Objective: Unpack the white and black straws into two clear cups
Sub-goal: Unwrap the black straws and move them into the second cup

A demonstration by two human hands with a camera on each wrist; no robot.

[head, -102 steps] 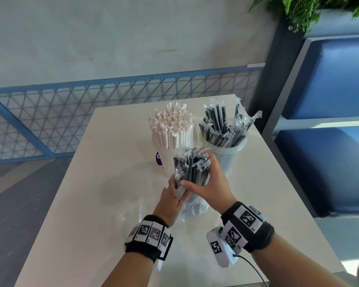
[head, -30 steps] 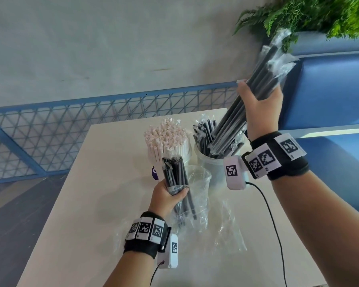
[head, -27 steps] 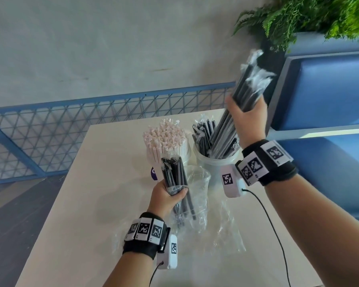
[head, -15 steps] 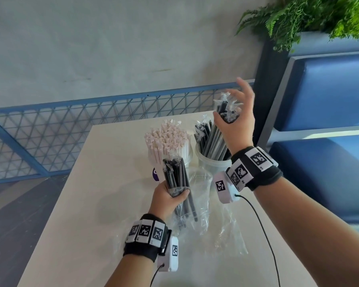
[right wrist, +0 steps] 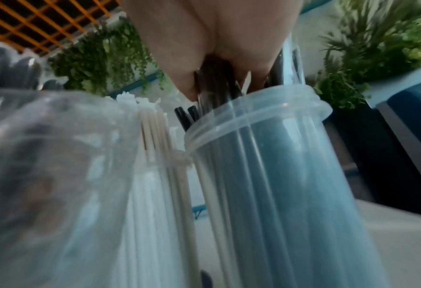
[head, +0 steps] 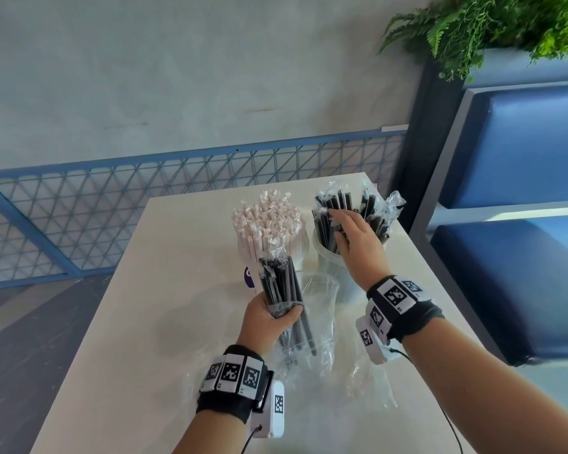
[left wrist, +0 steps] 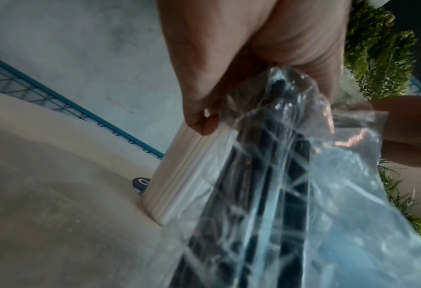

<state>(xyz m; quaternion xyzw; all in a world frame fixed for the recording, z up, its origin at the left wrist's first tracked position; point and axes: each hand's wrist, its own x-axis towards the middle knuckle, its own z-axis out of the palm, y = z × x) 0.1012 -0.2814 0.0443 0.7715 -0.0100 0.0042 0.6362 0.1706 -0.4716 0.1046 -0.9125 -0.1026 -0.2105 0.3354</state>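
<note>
Table [head: 164,290]: pale top, blue mesh railing behind.
White straws [head: 269,224]: upright in left cup, far centre.
Left hand [head: 266,322]: fist round remaining black bundle [head: 281,286], half in bag [head: 318,326], long axis near-vertical, near side of both cups.
Black cup [head: 328,257]: right of white, far-right of bundle.
Right hand [head: 358,244]: fingers loosely spread on black straws [head: 345,208] in cup, gripping nothing; nearer that cup.
Next, likely: carry bundle far-right, keep it upright.

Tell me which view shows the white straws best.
Head view: the white straws stand whole in their cup, tops spread. Left wrist shows only the bundle's side; right wrist shows a few blurred shafts and tips.
</note>
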